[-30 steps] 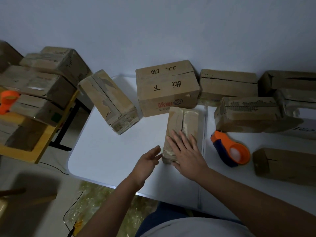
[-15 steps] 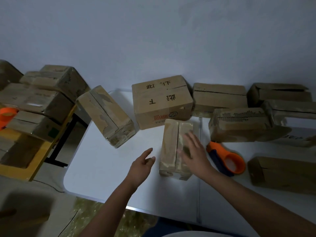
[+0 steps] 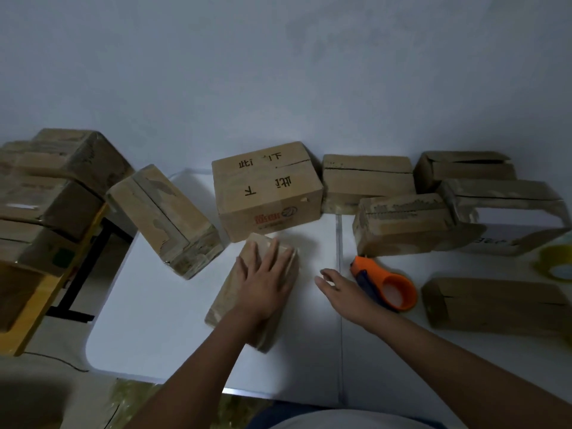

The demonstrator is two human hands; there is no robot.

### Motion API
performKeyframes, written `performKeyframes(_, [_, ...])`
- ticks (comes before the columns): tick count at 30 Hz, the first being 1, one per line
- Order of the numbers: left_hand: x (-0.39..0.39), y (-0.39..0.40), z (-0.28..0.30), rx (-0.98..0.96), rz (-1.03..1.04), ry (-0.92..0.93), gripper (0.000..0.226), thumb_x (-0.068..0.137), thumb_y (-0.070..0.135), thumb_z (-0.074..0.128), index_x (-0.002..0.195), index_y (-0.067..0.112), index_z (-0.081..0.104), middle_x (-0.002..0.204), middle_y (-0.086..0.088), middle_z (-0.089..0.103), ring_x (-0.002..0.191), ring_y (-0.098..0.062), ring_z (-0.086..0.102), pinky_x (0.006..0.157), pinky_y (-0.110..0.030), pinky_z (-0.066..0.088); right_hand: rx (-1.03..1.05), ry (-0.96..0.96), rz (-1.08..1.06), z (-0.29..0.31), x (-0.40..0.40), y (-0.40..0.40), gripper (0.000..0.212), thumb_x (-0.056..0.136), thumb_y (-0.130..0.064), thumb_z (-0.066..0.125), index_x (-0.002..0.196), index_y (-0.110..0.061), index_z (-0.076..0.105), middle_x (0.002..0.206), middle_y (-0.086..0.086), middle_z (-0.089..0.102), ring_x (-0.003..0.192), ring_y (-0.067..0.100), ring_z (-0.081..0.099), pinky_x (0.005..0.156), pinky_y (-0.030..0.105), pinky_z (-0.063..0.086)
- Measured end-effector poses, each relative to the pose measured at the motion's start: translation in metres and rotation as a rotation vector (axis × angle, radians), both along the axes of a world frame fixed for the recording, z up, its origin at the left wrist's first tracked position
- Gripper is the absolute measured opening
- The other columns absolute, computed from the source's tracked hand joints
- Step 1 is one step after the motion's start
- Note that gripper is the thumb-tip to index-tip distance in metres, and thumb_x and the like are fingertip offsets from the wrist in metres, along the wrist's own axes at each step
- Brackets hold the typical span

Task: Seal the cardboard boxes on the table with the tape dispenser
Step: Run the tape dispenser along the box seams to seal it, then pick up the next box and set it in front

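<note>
Two hands in frame. Left hand (image 3: 265, 283) lies flat, fingers straight and slightly spread, palm pressing the top of a small cardboard box (image 3: 250, 292) at lower centre; box is oblong, worn, scuffed matte brown. Right hand (image 3: 342, 291) hovers over the white table (image 3: 161, 320) just right of that box, fingers relaxed and apart, holding nothing, close beside the tape dispenser (image 3: 385, 284). Dispenser is smooth orange plastic, ring-shaped with a dark blue part, lying on the table right of centre. More brown boxes line the wall across mid-frame; the largest printed box (image 3: 267, 190) sits centre, seam slit visible.
</note>
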State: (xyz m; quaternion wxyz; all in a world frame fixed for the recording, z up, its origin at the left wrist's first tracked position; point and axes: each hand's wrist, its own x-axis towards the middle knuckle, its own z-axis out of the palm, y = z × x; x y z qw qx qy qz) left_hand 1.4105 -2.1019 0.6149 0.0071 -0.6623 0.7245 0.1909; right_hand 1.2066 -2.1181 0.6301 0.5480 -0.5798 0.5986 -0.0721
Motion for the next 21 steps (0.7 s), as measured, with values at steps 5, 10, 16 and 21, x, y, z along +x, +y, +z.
performKeyframes(5, [0.060,0.018,0.011,0.008,0.185,0.032,0.062,0.094,0.048,0.037,0.153,0.042,0.018,0.165,0.009,-0.011,0.150,-0.032,-0.018,0.117,-0.056,-0.007,0.000,0.039,-0.004,-0.006,0.005,-0.014,0.048,0.102,-0.043,0.039,0.144,-0.020,0.039,0.150,0.001,0.041,0.133,0.019,0.042,0.093,0.022,0.031])
performKeyframes(10, [0.091,0.023,0.000,-0.068,0.296,0.009,0.065,0.094,0.044,0.049,0.153,0.031,0.025,0.166,0.005,0.002,0.152,-0.026,-0.004,0.120,-0.053,0.002,-0.001,0.033,0.046,-0.010,0.023,-0.020,0.047,0.102,-0.042,0.037,0.144,-0.018,0.040,0.148,0.002,0.042,0.132,0.019,0.043,0.094,0.020,0.030])
performKeyframes(16, [0.088,0.001,-0.019,-0.172,0.210,-0.128,0.053,0.093,0.048,0.059,0.142,0.032,0.047,0.161,0.006,0.027,0.151,-0.029,0.013,0.119,-0.058,0.008,-0.005,0.037,0.071,-0.012,0.042,-0.017,0.046,0.102,-0.040,0.039,0.141,-0.016,0.044,0.145,0.004,0.046,0.130,0.018,0.045,0.094,0.020,0.031])
performKeyframes(21, [0.092,0.002,-0.030,-0.133,0.130,-0.266,0.045,0.094,0.028,0.063,0.137,0.026,0.054,0.155,0.003,0.038,0.145,-0.042,0.023,0.113,-0.065,0.022,-0.011,0.050,0.064,-0.010,0.047,-0.017,0.045,0.102,-0.040,0.039,0.138,-0.014,0.048,0.141,0.004,0.050,0.128,0.020,0.047,0.095,0.023,0.033])
